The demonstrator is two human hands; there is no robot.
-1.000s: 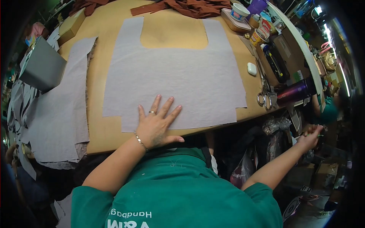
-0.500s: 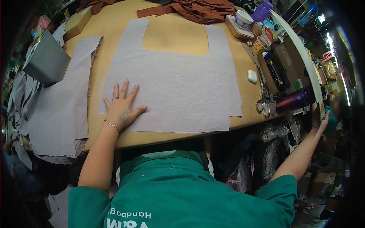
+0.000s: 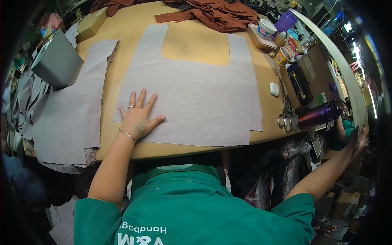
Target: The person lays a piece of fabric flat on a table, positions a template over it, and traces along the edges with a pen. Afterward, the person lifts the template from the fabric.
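Note:
My left hand (image 3: 139, 118) lies flat with its fingers spread on the lower left of a pale grey-lilac fabric piece (image 3: 196, 98). That piece is spread on the tan table and has a U-shaped cutout at its far edge, like a bag panel. At the far right, my right hand (image 3: 359, 141) is closed around the near end of a long pale board (image 3: 341, 61) standing on its edge. The fingers are partly hidden there. Silver scissors (image 3: 285, 118) and a white earbud case (image 3: 274, 89) rest on the table between the fabric and the board.
More grey fabric (image 3: 73, 118) lies at the left under a grey metal block (image 3: 61, 61). Brown cloth (image 3: 220, 14) is heaped at the far edge. A purple tumbler (image 3: 318, 115), an open box (image 3: 314, 73) and food tubs (image 3: 266, 28) line the right side.
My right hand has moved outward to the right, and the near end of the pale board has swung with it. My left hand stays flat on the fabric. The view has shifted slightly.

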